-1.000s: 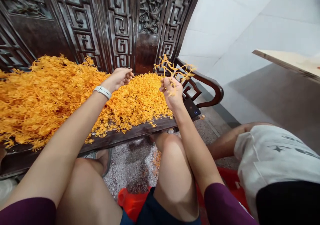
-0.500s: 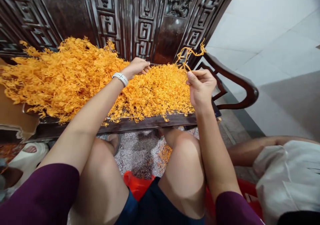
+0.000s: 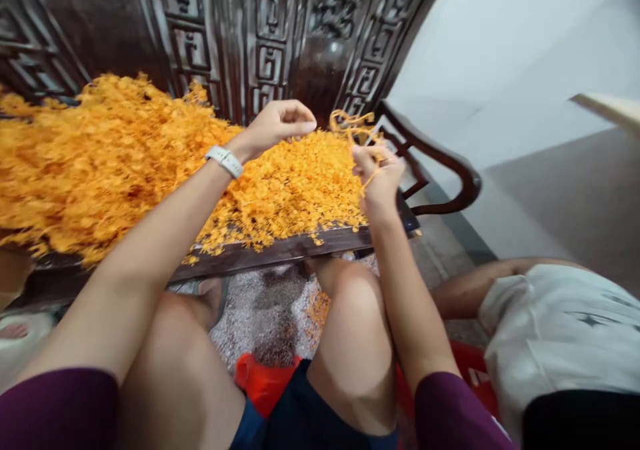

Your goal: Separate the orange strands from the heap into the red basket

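A large heap of small orange pieces with thin branches (image 3: 130, 163) covers the seat of a dark wooden bench (image 3: 280, 251). My left hand (image 3: 283, 125), with a white band on its wrist, is above the heap's right part. Its thumb and forefinger are brought together; whether anything small is between them cannot be made out. To its right, my right hand (image 3: 380, 173) pinches an orange branching strand (image 3: 353, 127) that sticks up and left from the fingers, with part of it hanging below the thumb.
The bench's carved back (image 3: 273, 63) rises behind the heap, and its curved armrest (image 3: 450, 163) is at the right. A red object (image 3: 265, 380) is between my knees. Another person's leg in pale shorts (image 3: 555, 323) is at the right. Orange bits lie on the speckled floor.
The view has shifted, so the bench sits further left. My left hand has risen with its fingers nearer the strand. The strand in my right hand is now lower and bunched closer to the fingers.
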The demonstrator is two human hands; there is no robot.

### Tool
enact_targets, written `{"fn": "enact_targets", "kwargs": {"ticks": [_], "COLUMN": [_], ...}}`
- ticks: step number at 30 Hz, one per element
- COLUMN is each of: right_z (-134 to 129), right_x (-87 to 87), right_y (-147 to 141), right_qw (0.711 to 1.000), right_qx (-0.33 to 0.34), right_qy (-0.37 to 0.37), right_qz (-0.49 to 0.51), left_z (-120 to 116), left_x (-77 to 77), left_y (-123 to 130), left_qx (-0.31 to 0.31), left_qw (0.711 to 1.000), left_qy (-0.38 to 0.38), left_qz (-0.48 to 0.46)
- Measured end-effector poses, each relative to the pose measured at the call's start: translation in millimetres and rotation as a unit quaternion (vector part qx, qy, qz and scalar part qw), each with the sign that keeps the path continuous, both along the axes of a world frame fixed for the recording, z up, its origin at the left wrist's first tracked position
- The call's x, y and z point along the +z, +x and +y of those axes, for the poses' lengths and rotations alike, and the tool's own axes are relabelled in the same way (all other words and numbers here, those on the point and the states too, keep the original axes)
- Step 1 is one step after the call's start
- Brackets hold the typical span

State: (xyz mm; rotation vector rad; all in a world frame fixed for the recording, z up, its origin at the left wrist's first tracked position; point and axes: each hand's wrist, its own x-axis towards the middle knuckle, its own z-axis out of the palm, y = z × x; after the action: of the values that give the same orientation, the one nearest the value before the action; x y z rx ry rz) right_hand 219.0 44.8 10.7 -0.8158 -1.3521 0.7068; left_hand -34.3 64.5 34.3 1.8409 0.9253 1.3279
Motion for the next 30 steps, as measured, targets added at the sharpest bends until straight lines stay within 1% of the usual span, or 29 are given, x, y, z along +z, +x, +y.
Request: {"fn": "enact_targets", "kwargs": {"ticks": [1, 2, 4, 5, 7, 10, 12, 13, 15, 16, 18, 21, 24, 26, 28, 30], "right_z": [-5, -10, -19, -23, -28, -31, -32, -32, -32, -32, -32, -32, -30, -29, -27, -24], "right_x": [2.5, 5.2, 9.5, 10.9, 12.6, 14.7, 16.0, 16.6, 17.5, 17.9, 18.7, 18.4, 15.8, 13.4, 11.2, 9.6], "right_y": [-2, -5, -9, -10, -10, -6, -5, -5, -6, -6, -8, -10, -10, -10, -10, -11], "right_qw": [0.999, 0.996, 0.981, 0.969, 0.935, 0.884, 0.855, 0.842, 0.827, 0.825, 0.831, 0.853, 0.888, 0.907, 0.92, 0.927], "right_qx": [0.013, 0.039, 0.114, 0.158, 0.234, 0.311, 0.339, 0.347, 0.348, 0.342, 0.316, 0.262, 0.2, 0.171, 0.152, 0.137], "right_qy": [-0.032, -0.07, -0.143, -0.176, -0.226, -0.274, -0.3, -0.311, -0.33, -0.335, -0.338, -0.327, -0.298, -0.276, -0.259, -0.249], "right_qz": [0.014, 0.031, 0.059, 0.077, 0.138, 0.215, 0.253, 0.27, 0.292, 0.299, 0.31, 0.31, 0.288, 0.269, 0.253, 0.246], "left_z": [-5, -9, -14, -15, -14, -14, -18, -19, -21, -22, -20, -17, -16, -18, -21, -24], "left_x": [7.1, 12.8, 18.6, 18.8, 15.5, 8.1, 4.9, 4.1, 3.5, 3.8, 5.1, 7.8, 10.9, 13.4, 16.4, 19.1], "left_y": [8, 16, 27, 31, 38, 48, 57, 62, 70, 74, 78, 74, 65, 60, 58, 58], "left_qx": [-0.002, 0.001, 0.025, 0.029, -0.003, -0.074, -0.104, -0.11, -0.093, -0.072, -0.019, 0.049, 0.079, 0.09, 0.104, 0.107], "left_qw": [0.999, 0.998, 0.992, 0.99, 0.993, 0.997, 0.993, 0.992, 0.992, 0.994, 0.997, 0.996, 0.991, 0.979, 0.966, 0.957], "left_qy": [0.033, 0.063, 0.116, 0.129, 0.103, 0.033, -0.003, -0.014, -0.013, -0.003, 0.027, 0.066, 0.094, 0.126, 0.154, 0.17], "left_qz": [0.016, 0.031, 0.051, 0.057, 0.063, -0.008, -0.054, -0.067, -0.081, -0.086, -0.076, -0.021, 0.062, 0.13, 0.18, 0.211]}}
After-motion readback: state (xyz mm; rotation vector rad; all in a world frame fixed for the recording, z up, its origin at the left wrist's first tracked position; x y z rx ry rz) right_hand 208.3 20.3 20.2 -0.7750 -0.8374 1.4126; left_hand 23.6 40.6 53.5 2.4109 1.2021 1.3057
